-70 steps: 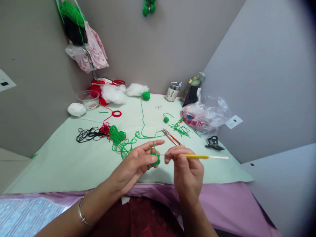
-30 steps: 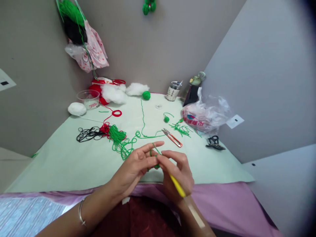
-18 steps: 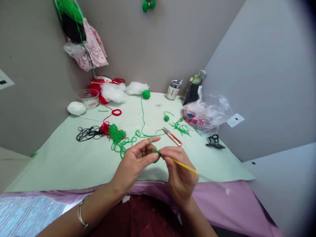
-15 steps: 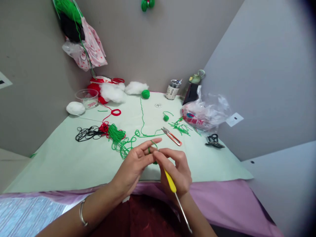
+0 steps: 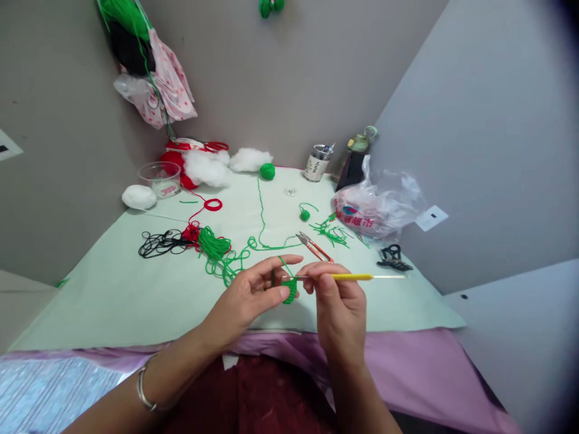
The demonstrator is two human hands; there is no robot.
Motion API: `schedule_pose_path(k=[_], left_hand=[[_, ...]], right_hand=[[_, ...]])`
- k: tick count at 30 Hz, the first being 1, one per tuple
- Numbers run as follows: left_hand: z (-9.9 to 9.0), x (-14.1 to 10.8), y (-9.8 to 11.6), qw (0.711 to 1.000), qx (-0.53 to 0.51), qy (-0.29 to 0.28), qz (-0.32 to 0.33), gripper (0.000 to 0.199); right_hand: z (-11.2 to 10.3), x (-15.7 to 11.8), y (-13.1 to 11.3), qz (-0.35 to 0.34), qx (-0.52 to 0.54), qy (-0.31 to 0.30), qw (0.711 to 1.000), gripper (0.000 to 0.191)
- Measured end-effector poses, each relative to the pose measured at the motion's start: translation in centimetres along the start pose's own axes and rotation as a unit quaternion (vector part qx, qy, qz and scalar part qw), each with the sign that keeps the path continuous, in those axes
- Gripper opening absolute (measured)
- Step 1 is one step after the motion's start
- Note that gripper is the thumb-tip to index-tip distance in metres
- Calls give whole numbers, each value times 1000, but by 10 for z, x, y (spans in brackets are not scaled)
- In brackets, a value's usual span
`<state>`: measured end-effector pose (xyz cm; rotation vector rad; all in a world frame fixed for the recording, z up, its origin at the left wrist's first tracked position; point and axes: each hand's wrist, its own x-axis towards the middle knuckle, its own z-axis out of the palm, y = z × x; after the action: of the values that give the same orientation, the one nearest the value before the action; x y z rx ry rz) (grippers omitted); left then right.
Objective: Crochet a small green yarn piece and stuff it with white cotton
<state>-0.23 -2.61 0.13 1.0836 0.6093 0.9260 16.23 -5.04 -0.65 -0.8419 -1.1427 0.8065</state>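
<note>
Between thumb and fingers, my left hand (image 5: 253, 295) pinches a small green crochet piece (image 5: 289, 292). Green yarn (image 5: 284, 263) runs over its raised index finger down to the piece. My right hand (image 5: 339, 301) is closed around a crochet hook (image 5: 353, 277) with a yellow grip, held almost level. The hook's metal tip reaches left to the upper edge of the crochet piece; whether it passes through a stitch is too small to tell. Just beyond my hands lie orange-handled thread snips (image 5: 315, 246), and loose green yarn (image 5: 228, 265) trails on the left.
Black yarn (image 5: 160, 244) and a red yarn ring (image 5: 212, 205) lie left on the pale tablecloth (image 5: 136, 301). White stuffing (image 5: 208, 169), a clear tub (image 5: 160, 179) and a pen holder (image 5: 317, 164) stand at the back. A plastic bag (image 5: 375, 205) and black hair clip (image 5: 394, 258) are right.
My right hand has moved a little right and turned, swinging the crochet hook from steeply slanted to nearly level. The green crochet piece, mostly hidden before, now shows between my fingers.
</note>
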Motion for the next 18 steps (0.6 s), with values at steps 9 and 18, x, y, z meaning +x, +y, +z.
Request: schedule_pose_path(k=[9,18], left_hand=[[0,-1,2,998,48,26,29,40],[11,-4,7,981,134,112,80,34]], right_hand=[[-6,2,-4,20,33,-29,999,22],[-8,-5,-11,-173,-215,-83,957,24]])
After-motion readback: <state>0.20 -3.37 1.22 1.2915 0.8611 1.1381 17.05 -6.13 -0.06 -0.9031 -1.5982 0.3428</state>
